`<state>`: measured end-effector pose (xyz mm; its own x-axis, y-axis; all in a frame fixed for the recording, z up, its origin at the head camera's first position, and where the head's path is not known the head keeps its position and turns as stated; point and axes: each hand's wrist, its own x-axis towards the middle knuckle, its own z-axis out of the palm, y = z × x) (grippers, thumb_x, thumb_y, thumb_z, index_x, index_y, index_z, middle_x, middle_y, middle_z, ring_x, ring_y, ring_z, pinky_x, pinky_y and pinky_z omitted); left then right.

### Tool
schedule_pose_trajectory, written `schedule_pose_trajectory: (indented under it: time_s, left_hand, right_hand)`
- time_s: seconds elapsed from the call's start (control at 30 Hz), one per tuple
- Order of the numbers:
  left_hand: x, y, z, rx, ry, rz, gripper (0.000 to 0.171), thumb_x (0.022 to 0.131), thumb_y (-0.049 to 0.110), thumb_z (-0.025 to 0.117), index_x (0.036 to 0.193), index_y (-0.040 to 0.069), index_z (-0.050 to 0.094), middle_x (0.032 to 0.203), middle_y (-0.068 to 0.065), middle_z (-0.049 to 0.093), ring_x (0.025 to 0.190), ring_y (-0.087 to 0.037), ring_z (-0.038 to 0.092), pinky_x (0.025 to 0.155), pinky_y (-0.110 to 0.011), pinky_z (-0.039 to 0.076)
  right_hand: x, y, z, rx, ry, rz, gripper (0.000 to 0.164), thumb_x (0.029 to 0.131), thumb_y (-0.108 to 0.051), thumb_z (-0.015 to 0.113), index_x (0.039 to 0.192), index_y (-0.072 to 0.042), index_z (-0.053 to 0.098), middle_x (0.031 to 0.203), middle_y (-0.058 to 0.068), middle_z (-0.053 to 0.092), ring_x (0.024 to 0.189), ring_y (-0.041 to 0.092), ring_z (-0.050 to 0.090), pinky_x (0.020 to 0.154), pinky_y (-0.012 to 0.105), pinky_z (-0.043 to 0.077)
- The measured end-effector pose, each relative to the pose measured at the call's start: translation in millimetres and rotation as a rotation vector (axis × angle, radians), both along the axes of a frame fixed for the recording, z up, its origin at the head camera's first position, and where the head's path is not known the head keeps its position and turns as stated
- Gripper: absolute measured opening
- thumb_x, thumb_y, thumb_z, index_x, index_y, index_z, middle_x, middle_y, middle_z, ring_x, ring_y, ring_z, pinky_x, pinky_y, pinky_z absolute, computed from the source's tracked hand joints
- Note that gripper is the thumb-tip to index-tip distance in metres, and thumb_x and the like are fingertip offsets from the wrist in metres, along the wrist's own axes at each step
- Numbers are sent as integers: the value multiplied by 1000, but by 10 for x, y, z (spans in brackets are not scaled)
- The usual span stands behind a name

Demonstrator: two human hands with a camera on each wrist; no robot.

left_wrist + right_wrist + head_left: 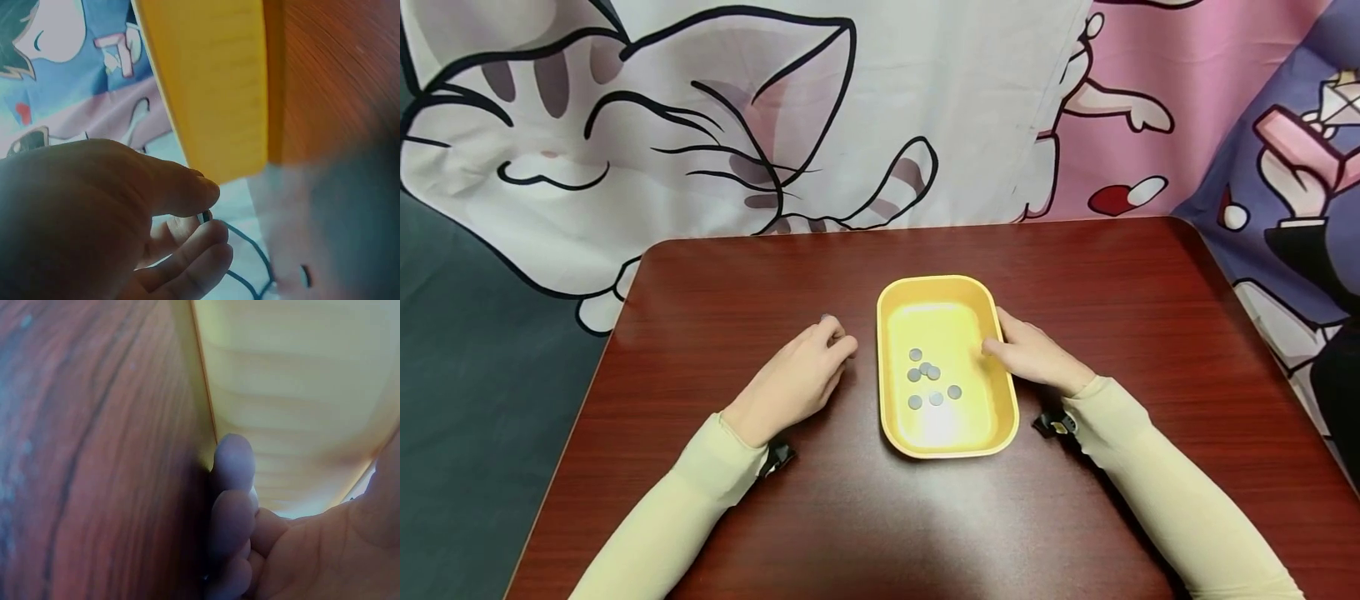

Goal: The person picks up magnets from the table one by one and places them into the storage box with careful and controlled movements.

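On the table lies a yellow rectangular tray (940, 321) with several small grey coins (933, 372) spread over its floor, mostly towards the near half. My left hand (797, 375) is just left of the tray, apart from it, fingers bent. In the left wrist view its thumb and fingertips pinch a small thin disc, apparently a coin (204, 217), seen almost edge-on. My right hand (1037, 354) grips the tray's right side, thumb over the rim and fingers along the outer wall. From the right wrist view those fingers (234, 465) sit low by the tabletop, against the tray wall (300, 406).
The dark red-brown wooden table (722, 275) extends around the tray. Behind it hangs a cloth (970, 108) with cartoon prints. Wrist straps with small black devices (777, 457) are on both wrists. Something black (1337, 392) stands at the far right edge.
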<state>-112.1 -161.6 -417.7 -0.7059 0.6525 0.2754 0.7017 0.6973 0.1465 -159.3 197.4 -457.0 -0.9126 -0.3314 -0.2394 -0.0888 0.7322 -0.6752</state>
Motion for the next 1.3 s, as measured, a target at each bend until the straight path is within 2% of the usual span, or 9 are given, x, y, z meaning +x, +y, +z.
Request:
schedule_pose_trajectory:
  time_s: [0.27, 0.47, 0.63, 0.8, 0.97, 1.1, 1.3]
  left_hand:
    - [96, 245, 110, -16, 27, -63, 11, 96, 4, 64, 106, 9, 66, 99, -5, 54, 86, -21, 54, 77, -30, 52]
    - [147, 479, 117, -15, 33, -137, 9, 100, 7, 60, 106, 10, 66, 101, -4, 56, 85, -20, 52, 75, -28, 50]
    - [164, 673, 94, -24, 36, -191, 7, 98, 7, 61, 104, 10, 65, 98, -1, 56, 82, -18, 52, 75, -27, 50]
    - [181, 856, 51, -80, 18, -231, 7, 98, 8, 61, 99, 13, 66, 91, 1, 54, 75, -15, 51, 71, -24, 50]
    - [188, 1024, -1, -182, -34, -273, 13, 96, 8, 63, 98, 18, 70, 85, 3, 57, 70, -13, 55, 68, -22, 51]
    - [189, 1126, -27, -258, -67, -312, 20, 93, 4, 63, 83, 21, 68, 77, 5, 57, 65, -13, 55, 61, -21, 48]
    - [185, 1215, -69, -303, -65, -331, 28, 87, 2, 65, 70, 24, 66, 73, 7, 60, 63, -16, 56, 59, -24, 46]
  right_hand:
    - [-10, 5, -9, -2, 3, 0, 53, 95, -21, 55, 145, -7, 45, 120, 18, 70, 95, 23, 72, 89, 44, 58]
    - [-14, 7, -7, 2, 5, -1, 52, 95, -22, 55, 144, -7, 46, 120, 18, 70, 95, 23, 72, 89, 44, 59]
    - [-15, 5, -6, -4, 13, -2, 49, 95, -22, 55, 142, -8, 47, 119, 17, 70, 96, 24, 71, 88, 43, 58]
    - [-12, 5, 2, -1, 18, 0, 50, 95, -22, 55, 142, -8, 47, 119, 17, 70, 97, 24, 70, 88, 42, 57]
    - [-10, 7, 4, 8, 26, 9, 50, 95, -22, 54, 143, -8, 47, 119, 17, 70, 97, 24, 70, 88, 42, 56]
    - [-8, 13, 1, 19, 31, 11, 50, 95, -22, 54, 143, -9, 47, 119, 16, 70, 98, 24, 70, 89, 42, 55]
    - [-9, 18, -12, 21, 38, 10, 48, 95, -22, 55, 140, -9, 48, 116, 15, 70, 98, 24, 69, 88, 42, 55]
